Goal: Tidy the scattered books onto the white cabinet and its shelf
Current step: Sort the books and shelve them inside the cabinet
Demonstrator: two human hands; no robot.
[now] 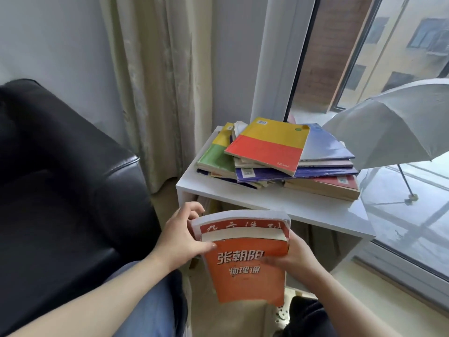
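I hold two stacked books in front of the white cabinet (267, 200). An orange book (247, 273) lies on a larger white-and-red book (243, 221). My left hand (181, 239) grips their left edge, thumb on the orange cover. My right hand (291, 256) grips the right edge, thumb across the cover. The cabinet top carries a loose pile of books, with a yellow-and-red book (269, 147) uppermost, a green-and-yellow one (216, 156) at the left and blue ones (325, 147) at the right. The shelf below is mostly hidden behind the held books.
A black leather armchair (60, 178) stands at the left. Beige curtains (155, 81) hang behind the cabinet. An open grey umbrella (393, 127) rests on the floor by the window (379, 57) at the right, close to the book pile.
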